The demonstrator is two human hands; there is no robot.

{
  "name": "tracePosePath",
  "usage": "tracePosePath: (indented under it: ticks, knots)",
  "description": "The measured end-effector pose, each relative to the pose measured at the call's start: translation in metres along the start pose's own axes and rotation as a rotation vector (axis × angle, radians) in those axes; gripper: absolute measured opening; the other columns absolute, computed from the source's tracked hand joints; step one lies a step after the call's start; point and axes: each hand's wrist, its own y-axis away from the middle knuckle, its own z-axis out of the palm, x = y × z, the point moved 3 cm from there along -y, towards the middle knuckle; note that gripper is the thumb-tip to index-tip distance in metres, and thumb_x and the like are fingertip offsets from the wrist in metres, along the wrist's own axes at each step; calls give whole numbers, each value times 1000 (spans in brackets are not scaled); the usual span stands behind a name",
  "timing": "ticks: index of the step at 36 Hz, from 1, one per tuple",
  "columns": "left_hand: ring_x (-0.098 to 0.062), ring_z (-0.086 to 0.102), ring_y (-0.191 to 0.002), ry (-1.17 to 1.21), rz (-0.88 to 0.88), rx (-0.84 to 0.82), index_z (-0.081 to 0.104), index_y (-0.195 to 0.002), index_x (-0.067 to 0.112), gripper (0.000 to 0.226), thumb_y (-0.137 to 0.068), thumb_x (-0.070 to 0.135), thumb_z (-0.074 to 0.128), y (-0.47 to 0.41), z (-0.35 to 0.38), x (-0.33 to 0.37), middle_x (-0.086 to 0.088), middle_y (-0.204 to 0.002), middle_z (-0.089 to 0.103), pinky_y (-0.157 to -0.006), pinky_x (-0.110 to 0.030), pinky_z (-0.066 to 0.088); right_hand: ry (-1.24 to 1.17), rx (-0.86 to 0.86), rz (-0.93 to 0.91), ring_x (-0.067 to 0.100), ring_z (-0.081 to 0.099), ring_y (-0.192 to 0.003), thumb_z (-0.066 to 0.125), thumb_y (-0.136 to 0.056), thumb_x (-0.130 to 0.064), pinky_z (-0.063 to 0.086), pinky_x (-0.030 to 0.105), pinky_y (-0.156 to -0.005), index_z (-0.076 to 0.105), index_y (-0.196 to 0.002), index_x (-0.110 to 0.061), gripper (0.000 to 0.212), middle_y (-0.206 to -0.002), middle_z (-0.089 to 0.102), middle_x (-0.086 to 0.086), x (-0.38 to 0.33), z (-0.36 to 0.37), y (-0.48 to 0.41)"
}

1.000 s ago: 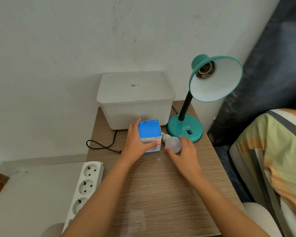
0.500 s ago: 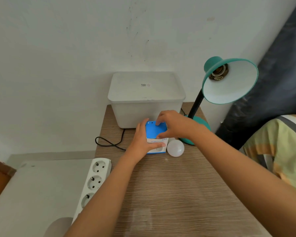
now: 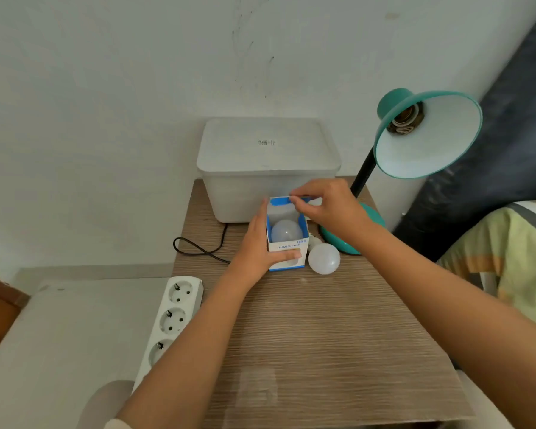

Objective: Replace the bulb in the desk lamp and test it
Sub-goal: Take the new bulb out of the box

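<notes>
Wood-grain laminate covers the small table [image 3: 338, 335], which stands against a white wall. At the table's far edge, the right hand's [image 3: 328, 209] thumb and forefinger pinch the blue top flap [image 3: 283, 201] of a small blue-and-white cardboard box [image 3: 287, 243], holding it folded back; the other fingers curl loosely, and the forearm runs in from the lower right. The box stands upright with its mouth open upward, and inside sits a frosted white bulb [image 3: 286, 232], dome up; its base is hidden, so its long axis is probably vertical. The left hand [image 3: 257, 249] wraps the box's left side, thumb across the printed front, fingers behind, forearm coming from the lower left. Just beside the box on the right lies a second frosted white bulb [image 3: 324, 258] on its side, dome toward the camera and screw base pointing away toward the teal desk lamp [image 3: 427, 134]. The lamp's shade tilts toward the camera, showing a bare socket [image 3: 404, 122]. Behind the box sits a lidded white plastic bin [image 3: 268, 162]; a white power strip [image 3: 171, 317] lies to the left.
</notes>
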Motion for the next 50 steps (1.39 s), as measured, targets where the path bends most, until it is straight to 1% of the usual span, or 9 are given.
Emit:
tracePosePath:
  ticks: [4,11,19,24,27,32,38,43,50]
  knots:
    - [-14,46,-127,17,43,23,13,-147,34,119,-56,44,89,7,-1,7,7,-139,44,-101,-44,45,-182,163,226,7,61,-82,69,-82,-20,50,13,-78,73,-98,-8,20,-88,69,-3,2,6,-6]
    - [3,26,-130,-6,66,-10,-8,-144,45,124,-62,35,86,25,4,0,25,-140,19,-105,-23,30,-363,352,513,10,63,-82,75,-76,-22,52,19,-78,71,-98,-6,28,-87,70,3,12,22,-3]
    - [-1,28,-127,-21,25,-34,-11,-143,44,123,-65,37,83,25,2,-4,14,-138,24,-101,-23,30,-336,408,469,6,63,-75,72,-79,-20,50,4,-71,71,-96,-5,22,-85,70,2,17,8,10]
    - [0,30,-124,-8,4,-27,-9,-145,41,122,-66,33,84,23,-2,-4,14,-137,25,-97,-20,31,-214,-14,288,6,63,-76,72,-79,-17,50,5,-75,71,-98,-7,22,-89,72,5,5,17,18]
    - [3,25,-125,16,7,-7,-9,-146,38,121,-67,33,83,32,-7,0,15,-138,22,-98,-20,28,-13,-380,207,15,64,-89,71,-79,-25,54,27,-85,67,-105,-7,32,-99,71,9,-12,32,20]
    - [3,21,-127,10,-2,-22,-11,-146,37,121,-68,31,82,30,-4,8,7,-152,16,-101,-22,28,193,-637,255,19,50,-72,62,-81,-25,36,24,-54,63,-92,-3,24,-80,57,9,-28,41,13]
    - [-8,26,-135,-12,-5,-30,-12,-146,36,123,-67,33,82,28,4,13,4,-152,19,-102,-25,31,221,-647,313,11,38,-54,64,-76,-18,29,19,-50,57,-65,-7,17,-57,42,0,-23,37,8]
    - [-3,26,-128,-23,-4,-34,-12,-146,36,122,-68,36,81,30,3,13,5,-150,20,-100,-22,29,165,-535,288,25,61,-83,67,-74,-21,53,35,-72,66,-101,3,35,-96,67,20,-24,23,11]
    - [-10,26,-134,-32,-13,-36,-13,-146,35,123,-67,35,82,29,2,14,3,-148,21,-99,-22,28,163,-511,197,11,44,-96,70,-76,-35,38,25,-81,55,-122,-18,51,-109,49,0,-23,20,18]
